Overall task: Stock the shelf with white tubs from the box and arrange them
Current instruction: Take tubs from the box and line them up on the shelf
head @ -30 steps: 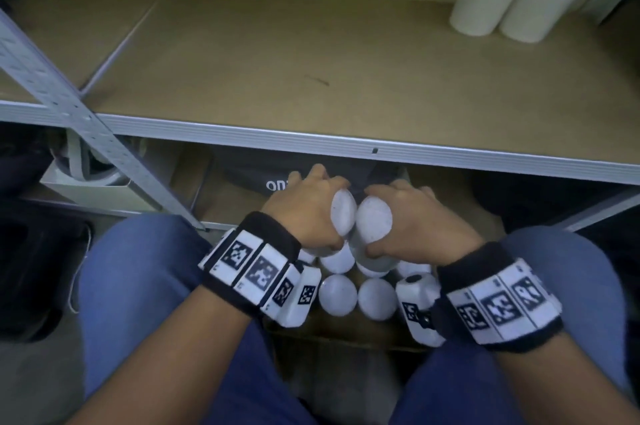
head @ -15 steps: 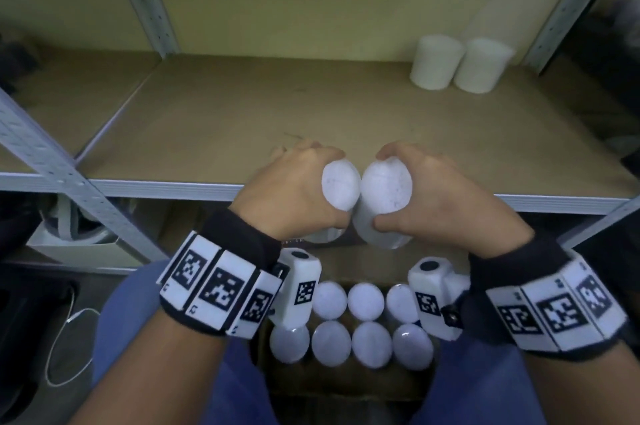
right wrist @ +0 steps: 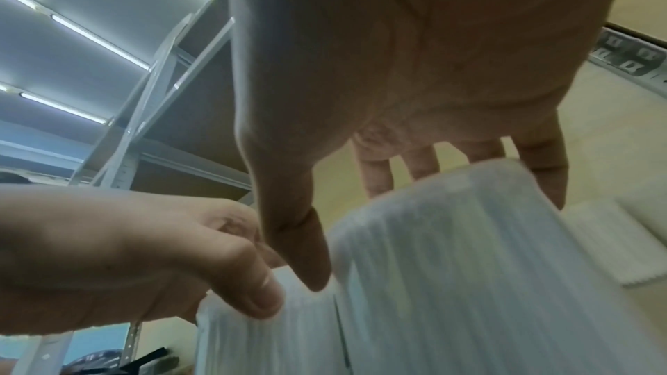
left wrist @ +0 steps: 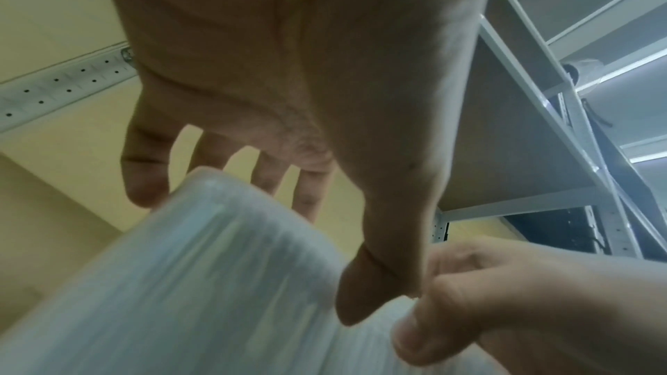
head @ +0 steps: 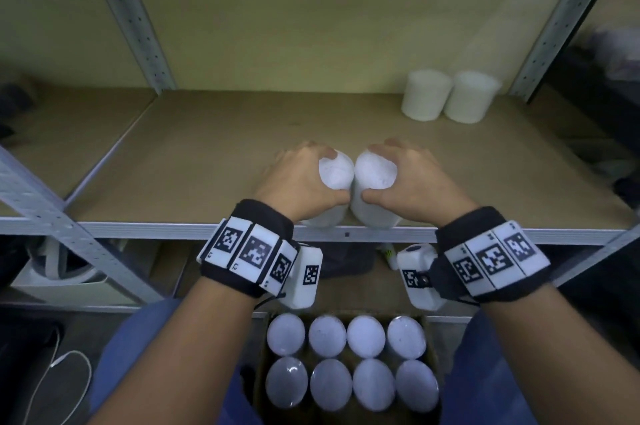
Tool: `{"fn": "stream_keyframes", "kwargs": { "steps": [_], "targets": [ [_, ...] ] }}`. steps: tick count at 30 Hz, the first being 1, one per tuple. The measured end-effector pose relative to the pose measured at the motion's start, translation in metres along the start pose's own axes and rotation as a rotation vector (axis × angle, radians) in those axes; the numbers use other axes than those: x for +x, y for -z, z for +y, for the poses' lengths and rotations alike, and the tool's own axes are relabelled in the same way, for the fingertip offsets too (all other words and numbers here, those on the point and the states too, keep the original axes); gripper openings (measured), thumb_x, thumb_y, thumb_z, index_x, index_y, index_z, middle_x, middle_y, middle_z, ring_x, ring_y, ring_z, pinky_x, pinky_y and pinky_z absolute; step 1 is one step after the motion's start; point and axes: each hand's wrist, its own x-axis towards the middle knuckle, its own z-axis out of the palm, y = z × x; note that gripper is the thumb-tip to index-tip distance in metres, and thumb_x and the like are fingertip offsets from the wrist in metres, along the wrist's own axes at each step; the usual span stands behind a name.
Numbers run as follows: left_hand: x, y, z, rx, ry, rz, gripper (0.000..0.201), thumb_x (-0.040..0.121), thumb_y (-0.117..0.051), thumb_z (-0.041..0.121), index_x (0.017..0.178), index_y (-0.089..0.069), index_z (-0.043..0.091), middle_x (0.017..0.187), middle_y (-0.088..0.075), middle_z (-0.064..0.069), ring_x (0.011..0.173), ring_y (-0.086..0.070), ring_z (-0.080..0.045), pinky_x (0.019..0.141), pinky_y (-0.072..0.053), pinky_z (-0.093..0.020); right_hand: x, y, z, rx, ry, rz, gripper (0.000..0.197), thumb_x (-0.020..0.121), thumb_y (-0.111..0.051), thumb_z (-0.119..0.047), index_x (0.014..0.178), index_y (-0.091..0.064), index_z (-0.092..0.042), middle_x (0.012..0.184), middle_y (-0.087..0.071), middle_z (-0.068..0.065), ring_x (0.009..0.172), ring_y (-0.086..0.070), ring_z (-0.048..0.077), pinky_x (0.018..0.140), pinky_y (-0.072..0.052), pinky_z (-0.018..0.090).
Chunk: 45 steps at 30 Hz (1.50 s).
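Observation:
My left hand grips a white ribbed tub from above, fingers and thumb curled round its top; the same tub fills the left wrist view. My right hand grips a second white tub, also seen in the right wrist view. Both tubs touch side by side over the front edge of the brown shelf board. Whether they rest on the board is hidden. Two more white tubs stand at the shelf's back right. Below, the cardboard box holds several white tubs.
Grey perforated shelf uprights rise at the back left and back right. A slanted metal brace crosses the lower left. A white cable lies on the floor. Blue trouser legs flank the box.
Both hands lifted a tub each out of the box and carried them up and forward to the shelf's front edge. The head view tilted up toward the shelf.

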Motion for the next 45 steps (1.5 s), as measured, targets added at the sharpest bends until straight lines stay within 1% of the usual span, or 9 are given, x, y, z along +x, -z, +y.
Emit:
{"fn": "stream_keyframes", "kwargs": {
  "steps": [7,11,14,17,21,24,28,35,45],
  "targets": [
    [0.005,-0.003,-0.002,0.015,-0.013,0.001,0.063,0.068,-0.070,0.043,0.127,-0.050,0.031,0.136,-0.048,0.009,0.122,-0.043,-0.024,0.100,-0.042,-0.045,0.008,-0.005,0.004,-0.090,-0.008,-0.041,0.065,0.077,-0.063,-0.046,0.137,-0.042,-0.035,0.143,-0.041,-0.005,0.128,-0.037,0.032,0.104,-0.029,0.045],
    [0.004,-0.002,-0.004,0.023,-0.028,-0.010,0.063,0.072,-0.069,0.043,0.130,-0.048,0.031,0.138,-0.045,0.010,0.126,-0.042,-0.023,0.104,-0.039,-0.045,0.004,-0.005,0.004,-0.069,-0.017,-0.053,0.072,0.079,-0.064,-0.043,0.144,-0.034,-0.033,0.156,-0.025,-0.002,0.142,-0.020,0.031,0.113,-0.022,0.047],
    [0.001,0.000,-0.009,0.016,-0.047,-0.024,0.062,0.075,-0.070,0.042,0.132,-0.049,0.032,0.142,-0.041,0.009,0.133,-0.037,-0.020,0.110,-0.033,-0.046,-0.002,-0.004,0.006,-0.083,0.003,-0.003,0.072,0.077,-0.068,-0.041,0.142,-0.037,-0.035,0.158,-0.019,-0.002,0.144,-0.012,0.031,0.115,-0.018,0.048],
    [-0.008,0.002,-0.010,0.007,-0.086,0.030,0.054,0.077,-0.069,0.040,0.128,-0.053,0.031,0.137,-0.044,0.009,0.131,-0.038,-0.016,0.111,-0.033,-0.043,-0.014,-0.005,0.008,-0.079,0.043,0.101,0.059,0.078,-0.068,-0.038,0.133,-0.050,-0.030,0.147,-0.035,-0.002,0.133,-0.027,0.027,0.112,-0.025,0.037],
    [-0.021,-0.006,-0.007,0.036,-0.149,0.143,0.037,0.082,-0.065,0.030,0.118,-0.062,0.024,0.126,-0.054,0.005,0.123,-0.045,-0.017,0.109,-0.035,-0.038,-0.027,-0.017,0.010,-0.035,0.114,0.271,0.032,0.083,-0.066,-0.022,0.114,-0.065,-0.017,0.121,-0.053,0.001,0.114,-0.041,0.021,0.091,-0.024,0.013],
    [-0.029,-0.018,-0.006,0.001,-0.168,0.243,0.026,0.084,-0.062,0.019,0.109,-0.067,0.017,0.115,-0.060,0.001,0.115,-0.051,-0.019,0.102,-0.042,-0.037,-0.033,-0.027,0.011,-0.009,0.126,0.324,0.027,0.084,-0.063,-0.012,0.111,-0.068,-0.011,0.114,-0.060,0.004,0.112,-0.047,0.022,0.096,-0.036,0.022],
    [-0.031,-0.028,-0.007,-0.043,-0.189,0.360,0.024,0.082,-0.058,0.006,0.101,-0.071,0.013,0.103,-0.067,0.000,0.104,-0.059,-0.021,0.092,-0.049,-0.039,-0.032,-0.032,0.012,0.015,0.163,0.417,0.023,0.082,-0.061,-0.002,0.101,-0.072,-0.009,0.102,-0.067,0.006,0.101,-0.056,0.025,0.088,-0.046,0.030],
    [-0.015,-0.028,-0.003,-0.011,-0.175,0.380,0.026,0.083,-0.057,0.005,0.102,-0.073,0.013,0.101,-0.070,-0.001,0.100,-0.062,-0.022,0.090,-0.050,-0.039,-0.017,-0.029,0.012,0.001,0.135,0.400,0.018,0.082,-0.059,-0.002,0.093,-0.072,-0.006,0.099,-0.068,0.008,0.101,-0.058,0.027,0.087,-0.049,0.038],
    [0.053,-0.024,0.004,0.010,-0.095,0.337,0.033,0.087,-0.054,0.005,0.112,-0.071,0.019,0.117,-0.069,-0.003,0.108,-0.064,-0.024,0.095,-0.051,-0.035,0.048,-0.018,0.013,-0.015,0.023,0.311,0.031,0.088,-0.053,-0.004,0.115,-0.068,-0.009,0.119,-0.063,0.010,0.115,-0.055,0.027,0.097,-0.045,0.033]
  ]
}}
